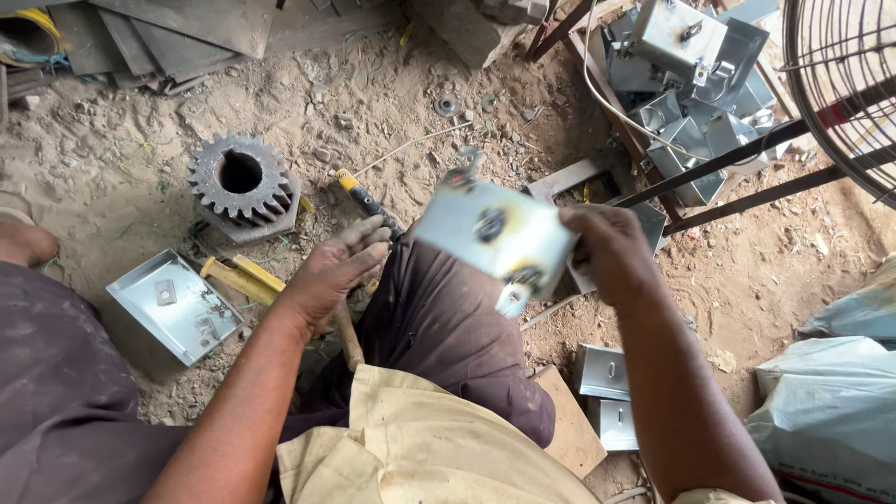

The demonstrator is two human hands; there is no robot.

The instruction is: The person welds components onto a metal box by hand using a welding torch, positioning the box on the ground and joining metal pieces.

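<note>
Right hand (611,252) grips blurred metal box (495,233) by its right edge, above the knee. Left hand (336,271) open, fingers extended, just left of box, near gear (241,182) on dirt floor (392,84).

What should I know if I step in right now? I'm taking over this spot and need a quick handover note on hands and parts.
Right hand: grips a blurred sheet-metal box by its right edge, held above the lap.
Left hand: open, empty, fingers beside the box, over a yellow-handled tool.
Around: gear wheel on the dirt, shallow metal tray at the left, pile of similar boxes at the upper right, two small metal pieces by the right knee.
Done or left: cannot tell from this view.
</note>
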